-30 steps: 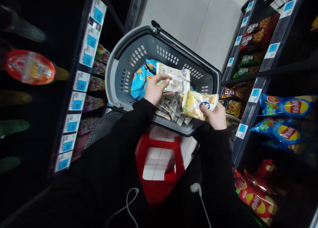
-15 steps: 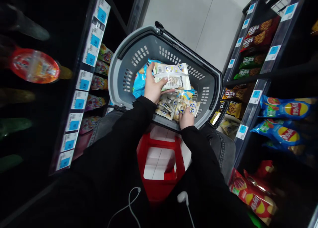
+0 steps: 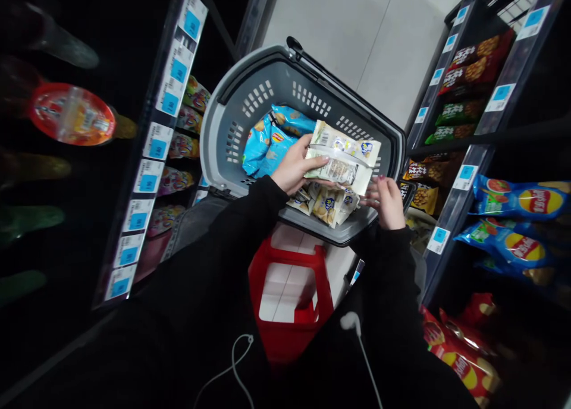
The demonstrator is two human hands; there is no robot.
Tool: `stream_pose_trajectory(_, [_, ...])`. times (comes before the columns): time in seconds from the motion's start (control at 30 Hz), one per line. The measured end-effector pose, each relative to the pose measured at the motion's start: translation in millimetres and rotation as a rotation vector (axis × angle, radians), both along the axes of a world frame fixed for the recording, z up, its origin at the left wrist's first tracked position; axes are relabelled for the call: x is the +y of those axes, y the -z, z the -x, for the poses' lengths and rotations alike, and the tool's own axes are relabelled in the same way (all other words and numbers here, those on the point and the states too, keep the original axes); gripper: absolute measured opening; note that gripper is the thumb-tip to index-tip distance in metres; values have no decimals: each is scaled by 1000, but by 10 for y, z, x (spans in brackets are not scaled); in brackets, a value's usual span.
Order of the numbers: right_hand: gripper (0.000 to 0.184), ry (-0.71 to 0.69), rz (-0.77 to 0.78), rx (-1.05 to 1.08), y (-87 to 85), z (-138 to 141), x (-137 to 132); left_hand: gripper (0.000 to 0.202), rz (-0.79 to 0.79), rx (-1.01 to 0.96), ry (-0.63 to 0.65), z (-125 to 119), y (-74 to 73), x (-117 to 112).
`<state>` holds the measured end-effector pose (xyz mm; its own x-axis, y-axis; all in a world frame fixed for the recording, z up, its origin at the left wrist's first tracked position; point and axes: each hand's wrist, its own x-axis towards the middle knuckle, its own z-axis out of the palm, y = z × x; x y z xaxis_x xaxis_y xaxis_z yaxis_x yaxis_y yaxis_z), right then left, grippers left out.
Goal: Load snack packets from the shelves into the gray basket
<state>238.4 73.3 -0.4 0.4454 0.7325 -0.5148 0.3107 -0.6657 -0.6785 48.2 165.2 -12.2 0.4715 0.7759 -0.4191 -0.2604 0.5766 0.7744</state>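
My left hand (image 3: 291,168) is closed on cream-coloured snack packets (image 3: 339,166), thumb on top, above the middle of a grey shopping basket (image 3: 214,123). Printed text and a barcode show on their upper side. My right hand (image 3: 387,201) is beside the packets' lower right corner, its fingers loosely apart; whether they touch the packets I cannot tell. Below the hands, several small cream snack packets (image 3: 328,205) lie at the basket's near side. Blue snack bags (image 3: 276,144) lie at its left, partly covered by my left hand.
Shelves with price tags (image 3: 157,141) stand on the left, with colourful packets (image 3: 172,183) behind. To the right, shelves hold blue chip bags (image 3: 521,198) and red chip bags (image 3: 464,355). A red plastic frame (image 3: 292,337) is below the basket. White earphones (image 3: 350,321) hang in front of me.
My left hand has moved right with the cream packets, uncovering more of the blue bags. My right hand has left the small packets and moved right and slightly up, beside the held packets.
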Motion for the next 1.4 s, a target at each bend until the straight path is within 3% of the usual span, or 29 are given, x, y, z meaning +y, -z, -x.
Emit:
stream_pose_trajectory(0.1, [51,24,-265,245,8,22,25,52,-57,-11,28,-59,23,-56])
stream_pose_trajectory(0.2, [65,74,-498,173,21,144,37,58,-179,60,-47,-107,76,-97])
stream_pose_trajectory(0.27, [65,87,-564,106,-5,192,37,54,-242,92,-60,-125,109,-106])
stream_pose_trajectory(0.47, [24,-111,-541,-52,-108,169,27,28,-232,139,-32,-124,121,-90])
stream_pose_trajectory(0.73, [14,-207,-482,-127,-61,190,15,17,-75,126,5,-137,62,-127])
stream_pose_trajectory(0.87, [14,-207,-441,-111,-68,208,3,12,-165,228,-88,-145,71,-126])
stream_pose_trajectory(1.0, [16,-154,-508,-67,-76,237,-3,11,-369,335,-117,-117,113,-91])
stream_pose_trajectory(1.07, [18,-112,-516,-83,-59,252,2,14,-394,360,-115,-107,151,-80])
stream_pose_trajectory(1.23, [27,-57,-463,-166,15,268,22,32,-290,307,-163,-135,221,-93])
stream_pose_trajectory(1.33, [47,-10,-523,-100,34,257,34,41,-129,139,-169,-153,203,-99])
stream_pose_trajectory(1.4, [60,12,-545,-43,35,237,40,37,-23,55,-113,-148,183,-92])
